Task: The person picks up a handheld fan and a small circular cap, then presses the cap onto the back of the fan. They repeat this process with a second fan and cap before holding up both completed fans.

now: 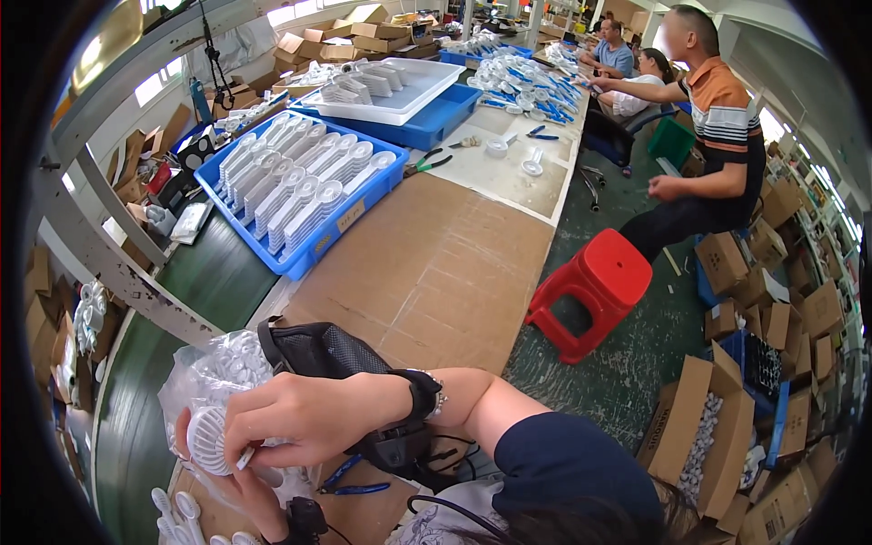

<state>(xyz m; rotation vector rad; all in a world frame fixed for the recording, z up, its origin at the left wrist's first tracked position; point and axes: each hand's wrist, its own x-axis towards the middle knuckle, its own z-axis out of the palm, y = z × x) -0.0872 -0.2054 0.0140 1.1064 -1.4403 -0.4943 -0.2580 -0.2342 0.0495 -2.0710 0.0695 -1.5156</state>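
Two bare hands close around a round, white, ribbed plastic part [208,441].

The left hand [250,495] grips it from below; the right hand [304,413] pinches a small pale piece [245,457] against its side. Blue-handled pliers [363,489] lie just right of the hands, a clear plastic bag [186,392] just beyond them; farther off, a blue plastic tray [386,186] holds stacked white handles [295,213].

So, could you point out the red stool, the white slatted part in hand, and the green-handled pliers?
Red stool [614,271], head view: seat.
White slatted part [208,441], head view: ribbed face.
Green-handled pliers [435,164], head view: a handle.
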